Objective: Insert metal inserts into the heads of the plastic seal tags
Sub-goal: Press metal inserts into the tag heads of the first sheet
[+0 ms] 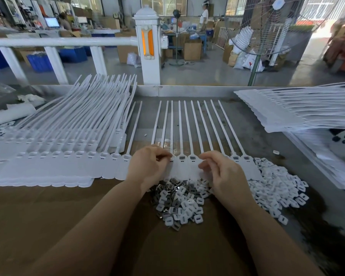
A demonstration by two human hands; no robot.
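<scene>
Both hands hover, fingers curled (contents unclear): left hand (149,166) and right hand (223,172) over seal tags (184,162), inserts (179,204) below

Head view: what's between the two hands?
Two white seal tag heads in the row show in the gap between the left hand and right hand, in the head view.

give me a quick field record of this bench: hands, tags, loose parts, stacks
left hand: fingers curled at the heads of the middle row of tags; any pinched part too small to tell
right hand: fingers curled over the same row, hold unclear
row of tags: white, side by side, tails pointing away
metal inserts: grey pile between the wrists
white caps: loose pile to the right
left stack: tags overlapped
right stack: tags piled crosswise
</scene>
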